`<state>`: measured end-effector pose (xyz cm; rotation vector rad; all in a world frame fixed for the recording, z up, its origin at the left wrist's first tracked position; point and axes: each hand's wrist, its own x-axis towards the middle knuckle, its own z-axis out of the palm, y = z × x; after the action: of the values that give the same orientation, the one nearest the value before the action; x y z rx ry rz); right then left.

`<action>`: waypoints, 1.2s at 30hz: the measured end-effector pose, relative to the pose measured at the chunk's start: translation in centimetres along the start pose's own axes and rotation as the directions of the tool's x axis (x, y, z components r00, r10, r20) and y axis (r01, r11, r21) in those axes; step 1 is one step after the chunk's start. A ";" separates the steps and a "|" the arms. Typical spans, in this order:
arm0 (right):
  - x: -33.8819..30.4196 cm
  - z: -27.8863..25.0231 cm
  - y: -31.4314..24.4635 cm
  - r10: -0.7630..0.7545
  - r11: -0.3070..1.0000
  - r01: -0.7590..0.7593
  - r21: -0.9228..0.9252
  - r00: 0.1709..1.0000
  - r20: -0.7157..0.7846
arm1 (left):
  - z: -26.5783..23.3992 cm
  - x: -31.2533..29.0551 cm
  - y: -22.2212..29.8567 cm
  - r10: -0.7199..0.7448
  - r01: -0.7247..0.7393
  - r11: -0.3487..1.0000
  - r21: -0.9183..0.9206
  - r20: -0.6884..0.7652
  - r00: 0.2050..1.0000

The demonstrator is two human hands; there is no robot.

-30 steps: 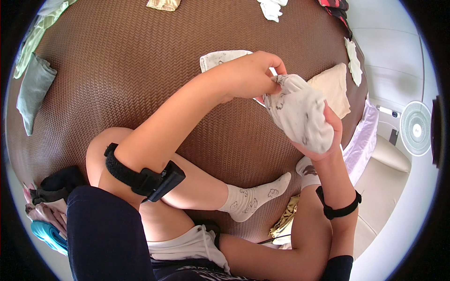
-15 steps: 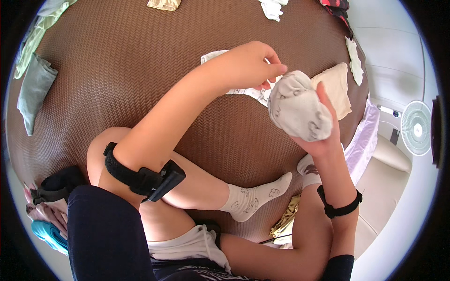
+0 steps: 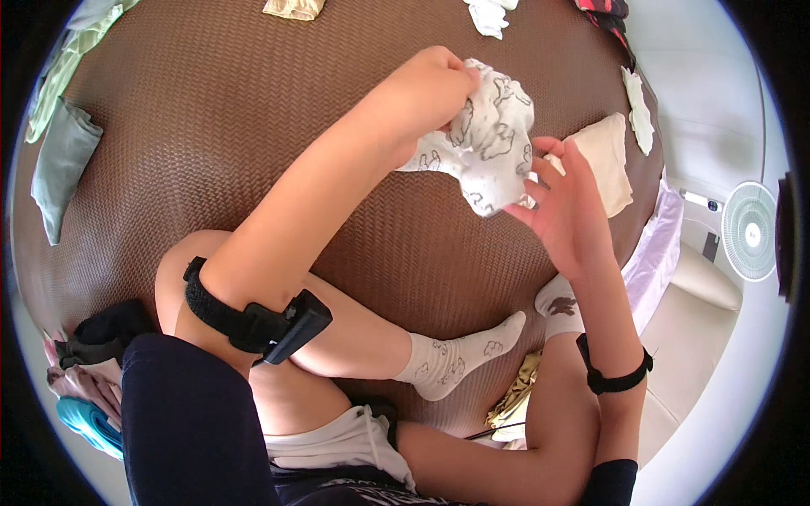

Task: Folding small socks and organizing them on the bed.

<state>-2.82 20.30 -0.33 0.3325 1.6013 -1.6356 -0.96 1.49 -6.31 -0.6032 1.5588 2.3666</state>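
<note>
My left hand (image 3: 439, 91) pinches the upper left edge of a bunched white sock (image 3: 498, 110) with dark outline drawings, holding it above the mat. Close to the sock's right side is my right hand (image 3: 569, 207), its fingers apart; whether its fingertips touch the fabric I cannot tell. Under and beside the held sock, a second patterned white piece (image 3: 434, 153) that looks like a sock is partly hidden by my left wrist. A folded cream cloth (image 3: 603, 160) lies behind my right hand.
A brown woven mat (image 3: 253, 110) spreads around my crossed legs. Folded clothes lie about its edge: a grey-green piece (image 3: 66, 160), a white one (image 3: 489, 17), and a lilac cloth (image 3: 654, 244). A clothing pile (image 3: 89, 379) sits at left, a fan (image 3: 749, 230) at right.
The bunched sock has passed from my right hand to my left and moved up and left, now showing darker drawings. My right hand has let go and its fingers have spread.
</note>
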 end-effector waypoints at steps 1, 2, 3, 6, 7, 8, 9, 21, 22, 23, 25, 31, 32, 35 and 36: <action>-0.2 -0.1 0.2 -0.033 0.996 0.034 -0.084 0.999 0.011 | -0.1 0.0 0.2 -0.012 0.009 0.999 -0.049 -0.048 0.999; -0.3 0.2 0.4 -0.033 0.995 0.036 -0.096 0.999 0.037 | -0.2 -0.2 0.3 -0.008 0.006 0.999 -0.051 -0.049 0.999; -0.4 0.6 0.7 -0.033 0.995 0.036 -0.097 0.999 0.035 | -0.2 -0.6 0.6 0.025 -0.022 0.982 -0.187 0.012 1.000; -0.2 0.9 1.1 0.011 0.971 -0.008 -0.238 1.000 0.012 | 0.1 -0.8 0.7 0.082 -0.047 0.919 -0.392 0.073 0.994; 0.2 -0.1 1.4 0.064 0.974 -0.054 -0.221 0.997 0.039 | 0.3 -0.8 0.8 0.099 -0.053 0.886 -0.460 0.075 0.992; 0.4 -0.7 1.5 0.117 0.973 -0.101 -0.205 0.991 0.067 | 0.3 -0.8 0.9 0.100 -0.054 0.886 -0.461 0.076 0.992; 0.4 -0.6 1.5 0.119 0.974 -0.102 -0.205 0.990 0.072 | 0.2 -0.7 0.9 0.139 -0.127 0.900 -0.417 -0.002 0.990; 1.8 -2.4 -0.7 -0.057 0.913 0.125 0.389 0.982 -0.182 | -0.7 -0.8 2.1 0.230 -0.276 0.957 -0.084 -0.357 0.905; 1.8 -2.3 -0.6 -0.057 0.912 0.125 0.390 0.982 -0.181 | -0.9 -0.6 2.2 0.216 -0.256 0.963 -0.077 -0.341 0.915; 1.9 -2.1 -0.4 -0.081 0.947 0.141 0.288 0.974 -0.212 | -1.0 -0.8 2.1 0.217 -0.257 0.964 -0.076 -0.343 0.914; 2.0 -2.2 -0.1 -0.109 0.972 0.156 0.177 0.962 -0.250 | -0.6 -1.3 2.5 0.342 -0.286 0.935 0.212 -0.312 0.886; 2.9 -4.4 0.5 -0.077 0.979 0.113 0.171 0.976 -0.204 | -1.0 -0.7 1.5 0.414 -0.225 0.856 0.466 -0.354 0.839; 3.0 -4.5 0.6 -0.097 0.985 0.124 0.119 0.972 -0.215 | -1.2 -0.5 1.4 0.414 -0.224 0.855 0.467 -0.355 0.839; 3.2 -4.6 0.7 -0.159 0.986 0.165 0.003 0.954 -0.254 | -1.3 -0.3 1.5 0.268 -0.232 0.963 0.138 -0.382 0.884; 3.2 -4.6 0.8 -0.200 0.980 0.191 -0.059 0.940 -0.278 | -1.3 -0.3 1.5 0.255 -0.223 0.967 0.127 -0.392 0.884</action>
<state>-5.95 23.54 -3.83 0.4171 1.9241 -1.7720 -1.03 -0.31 -5.34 -0.9883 1.9940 2.4502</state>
